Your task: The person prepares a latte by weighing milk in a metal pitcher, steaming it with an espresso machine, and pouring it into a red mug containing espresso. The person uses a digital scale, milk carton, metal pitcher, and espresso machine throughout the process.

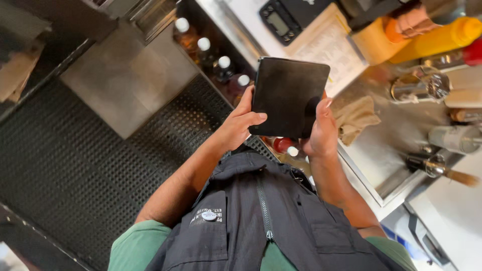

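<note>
I hold a black rectangular tablet-like case (288, 95) upright in front of my chest with both hands. My left hand (236, 125) grips its left edge, thumb laid across the dark front face. My right hand (319, 131) clasps the lower right edge, fingers wrapped behind it. The face of the case is dark and plain. Below the hands are my dark zipped vest (261, 221) and green sleeves.
A row of white-capped bottles (211, 55) sits in a rail beside the steel counter (381, 145). On the counter are a digital scale (280, 22), a printed sheet (329, 45), a tan cloth (356, 118), a yellow squeeze bottle (437, 40) and metal bar tools (422, 85). Black rubber matting (75, 150) covers the floor.
</note>
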